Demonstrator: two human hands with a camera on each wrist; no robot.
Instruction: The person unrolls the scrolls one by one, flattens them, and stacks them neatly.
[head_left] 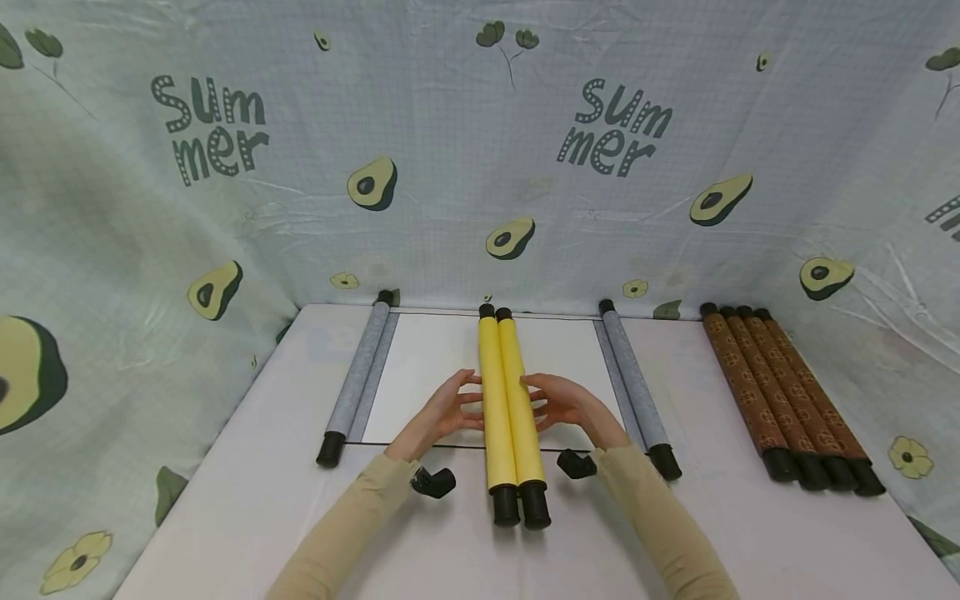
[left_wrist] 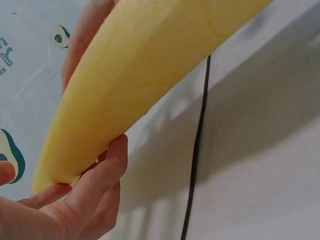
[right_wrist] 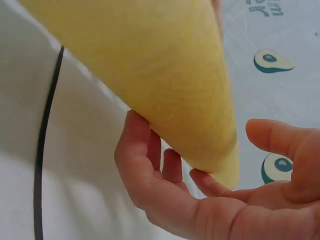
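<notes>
Two long yellow rolls point(head_left: 495, 400) with black ends lie side by side between my hands, raised off the table with a shadow below. My left hand point(head_left: 450, 408) holds the left roll from its outer side. In the left wrist view its fingers point(left_wrist: 117, 155) bend under the yellow surface. From the other side my right hand point(head_left: 558, 400) supports the right roll point(head_left: 521, 400). Its fingers point(right_wrist: 135, 145) curl beneath, while the thumb point(right_wrist: 272, 135) stands apart from the roll in the right wrist view.
Beneath the rolls lies a white rectangle point(head_left: 431, 350) with black outlines. A grey roll point(head_left: 360, 367) lies along its left side, another grey roll point(head_left: 636, 375) along its right. Several brown patterned rolls point(head_left: 780, 383) lie together at the right. A printed curtain point(head_left: 450, 108) hangs behind the table point(head_left: 262, 500).
</notes>
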